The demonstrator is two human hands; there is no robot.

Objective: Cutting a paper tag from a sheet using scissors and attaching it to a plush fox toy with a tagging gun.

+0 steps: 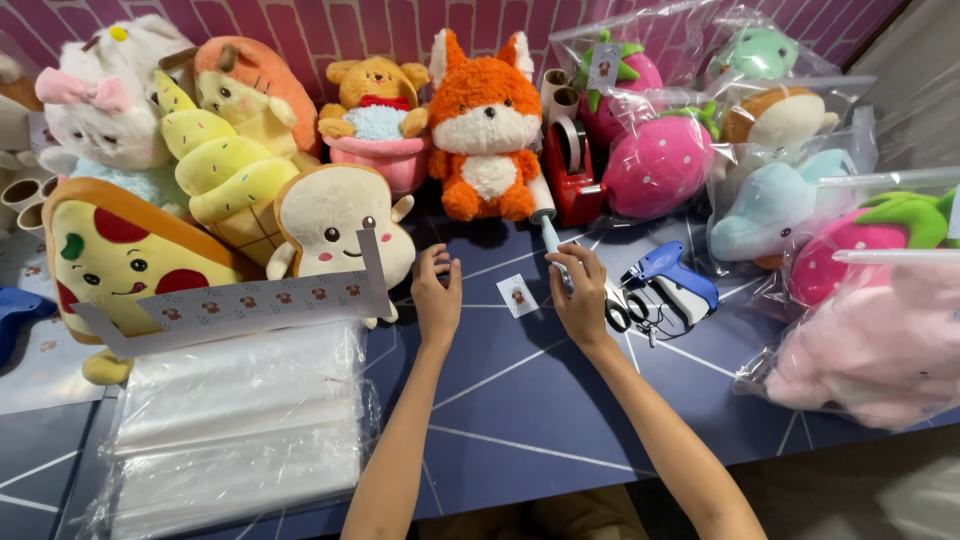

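My right hand (580, 298) grips the light blue handle of a lint roller (543, 205) that leans up toward the orange fox plush (486, 125). My left hand (437, 296) hovers over the dark blue table (520, 400), fingers curled with nothing visible in them, just left of a small white tag (518, 296) with a brown figure on it. The fox sits upright at the back, right behind both hands.
A stack of clear plastic bags (235, 425) and a sticker strip (240, 305) lie at left. Pizza, toast, ice-cream and cat plushes crowd the back left. A red tape dispenser (572, 170), scissors (628, 312) and a blue tagging gun (678, 280) sit at right, beside bagged plushes.
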